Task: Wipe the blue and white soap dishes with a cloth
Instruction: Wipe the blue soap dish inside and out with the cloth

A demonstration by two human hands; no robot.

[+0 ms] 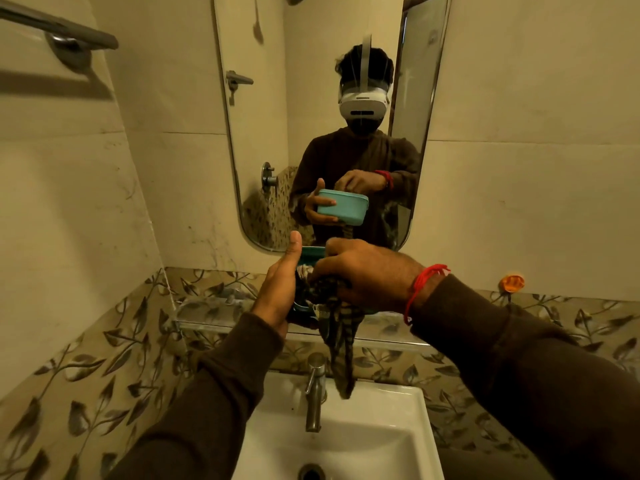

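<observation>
My left hand (278, 291) grips the blue soap dish (311, 252) from its left side, thumb pointing up, above the sink. Both hands cover most of the dish; only its far rim and a bit of the near edge show. My right hand (363, 275) presses a dark checked cloth (341, 341) into the dish, and the cloth's loose end hangs down toward the tap. The mirror (263, 140) reflects the dish's blue underside, held between both hands. No white soap dish is in view.
A glass shelf (221, 315) runs along the wall under the mirror. Below it stands a metal tap (314, 393) over the white sink (391, 441). A towel rail (59, 29) is at the upper left, and an orange hook (513, 283) is on the right wall.
</observation>
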